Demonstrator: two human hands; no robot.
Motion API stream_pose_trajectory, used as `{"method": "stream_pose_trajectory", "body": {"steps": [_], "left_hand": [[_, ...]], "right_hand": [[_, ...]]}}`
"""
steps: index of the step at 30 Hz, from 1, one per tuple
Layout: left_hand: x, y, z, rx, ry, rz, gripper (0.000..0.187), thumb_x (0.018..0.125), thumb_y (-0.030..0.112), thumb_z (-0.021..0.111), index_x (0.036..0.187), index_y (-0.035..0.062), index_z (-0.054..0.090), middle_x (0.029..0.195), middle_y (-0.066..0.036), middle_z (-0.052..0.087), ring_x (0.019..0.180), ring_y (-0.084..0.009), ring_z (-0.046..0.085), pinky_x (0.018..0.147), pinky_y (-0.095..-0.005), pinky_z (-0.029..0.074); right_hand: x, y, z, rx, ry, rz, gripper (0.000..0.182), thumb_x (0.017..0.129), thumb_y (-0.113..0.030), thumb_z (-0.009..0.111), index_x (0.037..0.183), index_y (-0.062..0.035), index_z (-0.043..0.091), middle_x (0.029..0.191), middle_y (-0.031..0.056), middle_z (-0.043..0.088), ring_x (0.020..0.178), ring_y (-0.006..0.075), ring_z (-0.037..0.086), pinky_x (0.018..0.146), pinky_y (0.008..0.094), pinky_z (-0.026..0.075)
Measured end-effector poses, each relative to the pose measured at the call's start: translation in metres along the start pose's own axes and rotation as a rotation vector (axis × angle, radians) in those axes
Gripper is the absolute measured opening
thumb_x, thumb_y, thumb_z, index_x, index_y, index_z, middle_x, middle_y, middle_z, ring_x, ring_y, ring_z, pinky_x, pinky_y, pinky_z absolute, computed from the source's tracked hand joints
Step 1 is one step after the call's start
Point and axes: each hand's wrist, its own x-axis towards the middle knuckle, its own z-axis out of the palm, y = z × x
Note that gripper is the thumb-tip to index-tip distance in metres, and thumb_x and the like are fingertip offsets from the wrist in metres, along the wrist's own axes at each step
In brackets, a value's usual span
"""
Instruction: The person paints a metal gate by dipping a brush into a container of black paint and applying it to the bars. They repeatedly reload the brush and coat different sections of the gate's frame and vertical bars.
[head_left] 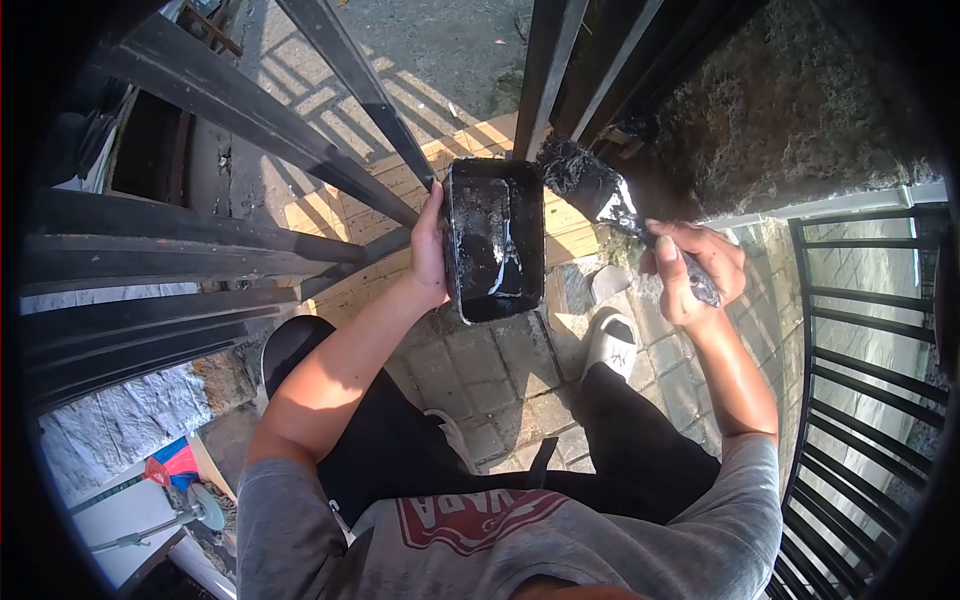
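A rectangular black container [472,250] with dark paint or liquid inside is in my left hand [430,247], gripped along its left side. My right hand [697,270] is closed round the handle of a paint brush [597,192]. The brush's dark, coated bristles point up and left, just beyond the container's upper right corner. They are close to the foot of the dark metal bars, and whether they touch them I cannot tell.
Dark metal fence bars [240,110] fan out at the left and top. A rough stone wall [790,120] stands at the upper right, a black railing [870,370] at the right. Below are paving bricks [480,370] and my shoe [612,345]. Colourful bags [177,463] lie lower left.
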Motion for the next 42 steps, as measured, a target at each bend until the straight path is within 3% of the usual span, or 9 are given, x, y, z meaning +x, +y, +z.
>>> {"method": "stream_pose_trajectory", "body": {"steps": [4,6,12,22,25,31,35,38,42], "left_hand": [[-0.002,0.0,-0.002,0.037,0.036,-0.002,0.08,0.104,0.067,0.029,0.152,0.0056,0.043,0.143,-0.022,0.058,0.126,-0.0352,0.063,0.107,-0.0529,0.053],[-0.003,0.002,-0.001,0.046,0.049,0.003,0.079,0.104,0.067,0.03,0.151,0.0055,0.044,0.141,-0.022,0.059,0.125,-0.0344,0.064,0.106,-0.0524,0.053],[-0.006,0.005,-0.001,0.012,0.078,-0.011,0.081,0.101,0.071,0.036,0.145,0.0052,0.051,0.135,-0.02,0.063,0.118,-0.0326,0.067,0.102,-0.0502,0.055],[-0.008,0.004,-0.005,0.01,0.057,-0.043,0.081,0.103,0.066,0.029,0.15,0.0027,0.046,0.139,-0.024,0.06,0.123,-0.037,0.065,0.107,-0.0524,0.053],[-0.009,0.005,0.0,0.003,0.026,-0.046,0.081,0.104,0.065,0.025,0.151,0.0026,0.044,0.14,-0.024,0.059,0.124,-0.0367,0.064,0.107,-0.0518,0.053],[-0.013,0.005,0.002,0.038,0.06,-0.039,0.081,0.104,0.065,0.024,0.153,0.0038,0.043,0.143,-0.023,0.058,0.125,-0.0372,0.064,0.108,-0.0523,0.052],[-0.013,0.003,0.003,0.013,0.023,-0.01,0.08,0.104,0.064,0.024,0.153,0.0037,0.043,0.143,-0.023,0.058,0.125,-0.0369,0.064,0.107,-0.0523,0.053],[-0.012,0.005,-0.002,0.023,0.054,0.002,0.079,0.104,0.064,0.025,0.153,0.0036,0.043,0.142,-0.023,0.058,0.125,-0.0366,0.064,0.107,-0.0523,0.053],[-0.014,0.006,-0.004,0.049,0.073,0.012,0.079,0.104,0.063,0.026,0.152,0.0033,0.044,0.142,-0.024,0.058,0.125,-0.0359,0.064,0.107,-0.052,0.053]], "right_hand": [[-0.012,0.006,-0.022,-0.258,0.129,-0.012,0.019,0.097,-0.002,0.059,0.105,0.0084,0.072,0.081,0.0181,0.076,0.067,0.0213,0.075,0.064,0.0299,0.057],[-0.008,0.016,-0.02,-0.383,0.155,-0.159,0.018,0.093,0.003,0.062,0.108,0.0083,0.07,0.075,0.0122,0.074,0.065,0.022,0.074,0.064,0.0299,0.058],[-0.036,0.07,0.012,-0.373,-0.077,-0.126,0.034,0.084,0.007,0.069,0.118,0.0076,0.067,0.071,0.0114,0.062,0.055,0.0237,0.059,0.054,0.0358,0.05],[-0.033,0.099,0.049,-0.539,-0.289,0.017,0.052,0.088,-0.008,0.069,0.136,0.0074,0.054,0.091,0.0157,0.062,0.081,0.0334,0.067,0.07,0.0425,0.057],[-0.035,0.102,0.068,-0.55,-0.408,0.159,0.053,0.088,-0.011,0.069,0.134,0.0096,0.053,0.093,0.0176,0.063,0.084,0.0341,0.068,0.071,0.0438,0.059],[-0.01,0.081,0.069,-0.47,-0.144,0.033,0.037,0.09,-0.005,0.067,0.123,0.0095,0.062,0.083,0.0193,0.066,0.069,0.0361,0.068,0.062,0.0456,0.056],[-0.028,0.102,0.084,-0.624,-0.443,0.145,0.045,0.092,-0.016,0.063,0.126,0.012,0.057,0.089,0.0192,0.067,0.078,0.0361,0.071,0.072,0.0461,0.059],[-0.021,0.096,0.084,-0.503,-0.576,0.234,0.042,0.089,-0.012,0.066,0.123,0.0104,0.057,0.088,0.0205,0.065,0.081,0.0376,0.07,0.072,0.0464,0.059],[-0.008,0.079,0.07,-0.498,-0.168,0.017,0.045,0.087,0.0,0.068,0.131,0.0071,0.058,0.081,0.0178,0.063,0.067,0.0358,0.066,0.061,0.0442,0.054]]}}
